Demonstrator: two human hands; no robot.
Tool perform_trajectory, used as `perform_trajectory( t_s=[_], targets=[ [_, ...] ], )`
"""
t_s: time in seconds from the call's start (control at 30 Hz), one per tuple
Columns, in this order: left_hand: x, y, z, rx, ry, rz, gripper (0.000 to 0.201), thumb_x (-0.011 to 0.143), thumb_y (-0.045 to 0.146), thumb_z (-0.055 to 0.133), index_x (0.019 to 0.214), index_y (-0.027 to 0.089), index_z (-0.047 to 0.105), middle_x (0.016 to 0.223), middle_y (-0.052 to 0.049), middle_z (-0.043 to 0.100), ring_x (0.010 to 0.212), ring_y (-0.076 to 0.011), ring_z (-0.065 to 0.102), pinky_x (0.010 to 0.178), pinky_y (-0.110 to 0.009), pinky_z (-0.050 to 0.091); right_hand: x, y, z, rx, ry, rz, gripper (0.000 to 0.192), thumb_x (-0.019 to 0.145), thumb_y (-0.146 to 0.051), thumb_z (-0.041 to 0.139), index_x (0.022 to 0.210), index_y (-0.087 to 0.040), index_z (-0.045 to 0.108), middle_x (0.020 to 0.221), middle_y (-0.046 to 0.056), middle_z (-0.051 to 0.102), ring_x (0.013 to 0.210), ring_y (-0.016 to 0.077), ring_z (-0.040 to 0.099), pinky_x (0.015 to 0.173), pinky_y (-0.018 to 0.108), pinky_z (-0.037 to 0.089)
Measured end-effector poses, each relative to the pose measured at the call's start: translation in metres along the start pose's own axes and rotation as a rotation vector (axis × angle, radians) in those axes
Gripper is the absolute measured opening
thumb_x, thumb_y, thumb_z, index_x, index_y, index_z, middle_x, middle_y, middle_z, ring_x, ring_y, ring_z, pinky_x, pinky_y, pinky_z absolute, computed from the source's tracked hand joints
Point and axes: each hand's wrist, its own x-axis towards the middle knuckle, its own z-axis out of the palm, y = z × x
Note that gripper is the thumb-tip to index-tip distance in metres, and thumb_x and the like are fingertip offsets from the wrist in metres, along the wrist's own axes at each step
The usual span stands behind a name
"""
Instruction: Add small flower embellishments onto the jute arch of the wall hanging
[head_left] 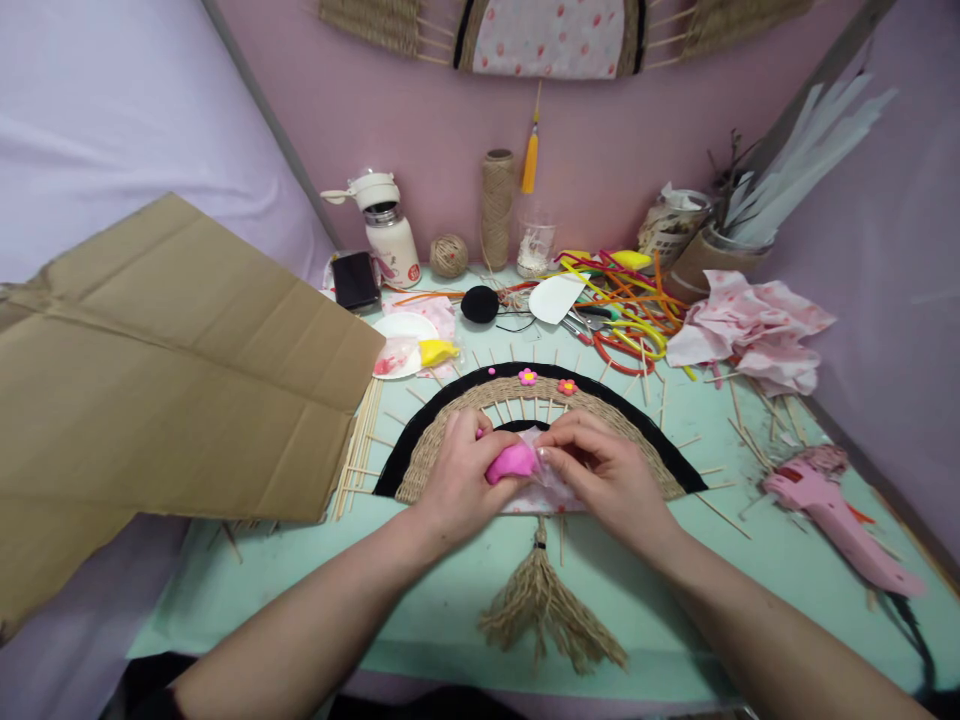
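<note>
Pink clay point(512, 462) sits clamped in my left hand point(461, 475), long axis crosswise, end toward my right hand point(604, 468), which pinches its wrapper point(551, 482).

The left hand point(461, 472) partly hides a bright pink, soft lump point(513, 462). The top edge cuts off a black-trimmed, woven straw wall hanging point(551, 38).

pink back wall point(420, 130) | lilac cloth point(112, 120) left | mint-green tabletop point(442, 620)
</note>
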Motion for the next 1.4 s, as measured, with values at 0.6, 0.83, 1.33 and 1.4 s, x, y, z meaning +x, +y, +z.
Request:
perform_trajectory(
  t_s=[0.6, 0.83, 1.33, 1.4],
  targets=[
    [0.005, 0.000, -0.007, -0.061, 0.035, -0.088, 0.022, 0.076, 0.032, 0.073, 0.096, 0.022, 0.071, 0.090, -0.003, 0.047, 0.089, -0.0208, 0.046, 0.080, -0.036, 0.041, 0.000, -0.005, -0.012, -0.101, -0.065, -0.182, 0.034, 0.093, -0.017, 0.046, 0.111, -0.030, 0.072, 0.097, 0.005, 0.061, 0.092, 0.0182, 0.061, 0.077, 0.033, 0.051],
    [0.003, 0.002, -0.009, -0.128, -0.247, -0.006, 0.062, 0.065, 0.059, 0.079, 0.116, 0.025, 0.068, 0.093, -0.005, 0.051, 0.092, -0.0251, 0.046, 0.082, -0.039, 0.040, 0.008, -0.001, -0.017, 0.019, 0.055, 0.002, 0.020, 0.086, -0.022, 0.055, 0.085, -0.025, 0.075, 0.086, 0.004, 0.064, 0.085, 0.0189, 0.061, 0.075, 0.032, 0.049],
    [0.025, -0.005, -0.039, -1.948, 0.205, -0.816, 0.028, 0.099, 0.012, 0.040, 0.105, 0.005, 0.066, 0.084, -0.008, 0.062, 0.070, -0.0052, 0.058, 0.063, -0.010, 0.049, 0.051, -0.088, -0.019, -0.288, -0.129, -0.338, 0.015, 0.094, -0.022, 0.054, 0.098, -0.026, 0.068, 0.090, 0.004, 0.069, 0.082, 0.0186, 0.064, 0.069, 0.032, 0.049],
    [0.025, -0.006, -0.040, -1.997, 0.218, -0.843, 0.033, 0.102, 0.023, 0.039, 0.102, 0.004, 0.066, 0.086, -0.010, 0.064, 0.075, -0.0079, 0.062, 0.069, -0.013, 0.053, 0.059, -0.082, -0.008, -0.332, -0.159, -0.348, 0.015, 0.095, -0.022, 0.053, 0.098, -0.024, 0.068, 0.090, 0.004, 0.069, 0.081, 0.0183, 0.063, 0.070, 0.032, 0.049]
  ],
)
